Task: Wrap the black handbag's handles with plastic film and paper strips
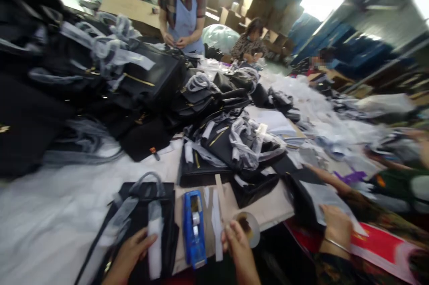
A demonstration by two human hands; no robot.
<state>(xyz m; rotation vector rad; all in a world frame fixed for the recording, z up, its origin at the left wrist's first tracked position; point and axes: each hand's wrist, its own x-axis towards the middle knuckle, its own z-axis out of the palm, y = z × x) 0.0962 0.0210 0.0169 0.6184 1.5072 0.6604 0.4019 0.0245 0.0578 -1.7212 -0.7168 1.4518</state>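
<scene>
My left hand (129, 253) rests on a black handbag (140, 227) at the table's near edge, fingers on a white foam strip (154, 249) wrapped on it. The bag's handle (134, 200) is covered in translucent wrap. My right hand (236, 245) pinches a white strip (217, 227) beside a roll of tape (250, 227). A blue tape dispenser (193, 227) lies between my two hands.
Piles of black wrapped handbags (140, 79) fill the left and middle of the table. A co-worker's hand with a bracelet (335, 231) holds a bag at my right. A person in a blue apron (182, 12) stands across the table; others sit farther back.
</scene>
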